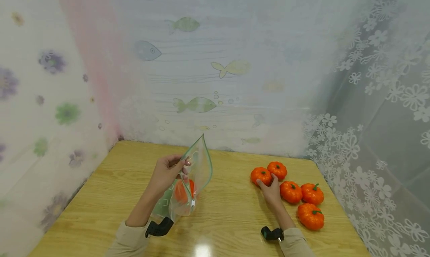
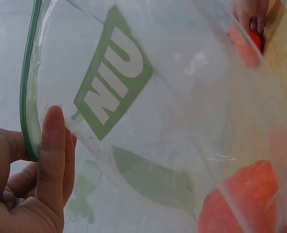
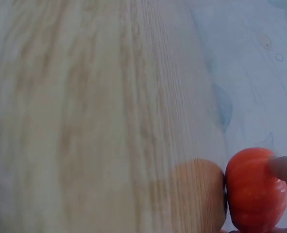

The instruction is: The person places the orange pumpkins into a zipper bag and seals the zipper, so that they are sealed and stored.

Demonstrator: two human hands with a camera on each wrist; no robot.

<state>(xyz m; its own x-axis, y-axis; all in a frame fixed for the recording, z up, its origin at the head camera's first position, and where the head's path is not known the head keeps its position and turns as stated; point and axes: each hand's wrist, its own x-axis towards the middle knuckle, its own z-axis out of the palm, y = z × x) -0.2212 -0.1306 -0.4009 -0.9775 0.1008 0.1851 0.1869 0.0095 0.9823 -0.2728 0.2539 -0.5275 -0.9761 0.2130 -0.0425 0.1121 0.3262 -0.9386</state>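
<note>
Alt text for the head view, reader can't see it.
A left hand holds open a clear zip bag with an orange pumpkin inside; the right hand grips one of five other pumpkins on a wood-grain table.

The wood-grained surface has a fish curtain behind it, a flowered curtain on its left, lace on its right.

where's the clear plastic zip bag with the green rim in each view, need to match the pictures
Head: the clear plastic zip bag with the green rim is just left of centre, lower half, pinched by the left hand.
Left wrist: it fills most of the picture.
Right wrist: not in it.
Shared landmark: the light-brown wood-grain table.
</note>
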